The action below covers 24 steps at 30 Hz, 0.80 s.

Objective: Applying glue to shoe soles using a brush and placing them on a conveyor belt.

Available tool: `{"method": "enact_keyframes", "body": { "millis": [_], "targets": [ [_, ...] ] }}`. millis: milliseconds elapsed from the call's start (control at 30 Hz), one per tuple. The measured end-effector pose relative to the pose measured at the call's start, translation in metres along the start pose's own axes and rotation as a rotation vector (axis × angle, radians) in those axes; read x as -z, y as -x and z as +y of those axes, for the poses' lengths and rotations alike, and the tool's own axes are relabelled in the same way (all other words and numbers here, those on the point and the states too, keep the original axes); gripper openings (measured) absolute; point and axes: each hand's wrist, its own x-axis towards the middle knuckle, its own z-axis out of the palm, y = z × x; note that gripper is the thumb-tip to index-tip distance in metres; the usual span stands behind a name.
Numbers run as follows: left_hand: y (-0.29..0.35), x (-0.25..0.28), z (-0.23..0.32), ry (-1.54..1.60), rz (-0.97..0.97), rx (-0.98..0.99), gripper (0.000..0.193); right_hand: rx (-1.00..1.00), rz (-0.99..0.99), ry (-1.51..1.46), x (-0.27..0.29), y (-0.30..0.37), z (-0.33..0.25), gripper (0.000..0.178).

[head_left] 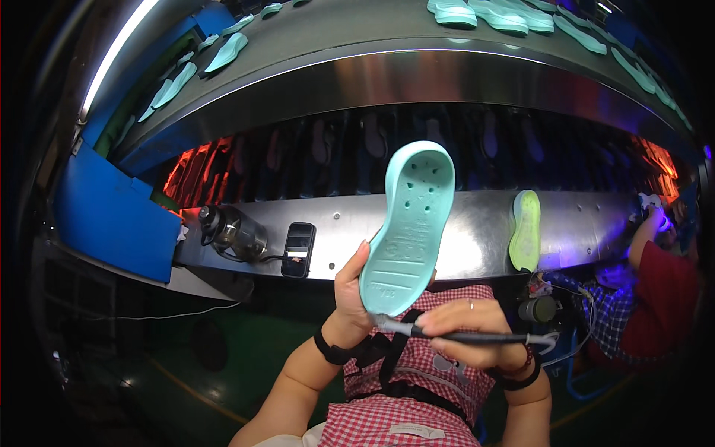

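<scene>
My left hand [350, 296] grips a turquoise shoe sole [406, 246] by its lower left edge, thumb along the side. The sole is tilted upright, its hollowed inner face toward me, with several small holes at the upper end and grooves lower down. In my right hand [468, 328] is a brush [495, 338] with a dark handle, held between thumb and fingers. Its pale bristles are at the sole's lower end, seemingly touching the rim. A yellow-green sole [526, 232] lies on the steel ledge [462, 223] beyond, to the right.
On the ledge's left stand a dark bottle [237, 232] and a phone [299, 249]. Above runs a conveyor belt [350, 30] carrying several turquoise soles [499, 15]. A co-worker in a red sleeve [663, 298] works at the right. A round container [538, 308] hangs near the ledge's front edge.
</scene>
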Motion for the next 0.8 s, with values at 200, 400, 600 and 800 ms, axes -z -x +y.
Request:
{"method": "enact_keyframes", "body": {
  "millis": [200,400,600,800],
  "targets": [
    [-0.002,-0.001,0.014,-0.082,0.005,0.403,0.048,-0.002,-0.065,0.116,0.021,-0.002,-0.003,0.018],
    [0.001,-0.013,0.017,-0.446,-0.015,0.566,0.046,0.009,-0.478,0.174,0.043,-0.004,-0.007,0.027],
    [0.005,-0.009,0.026,-0.578,0.035,0.747,0.047,-0.074,-0.552,0.251,0.043,-0.001,-0.002,0.025],
    [0.01,-0.007,0.033,-0.581,0.072,0.692,0.047,-0.104,-0.447,0.317,0.052,0.0,0.0,0.024]
  ]
}}
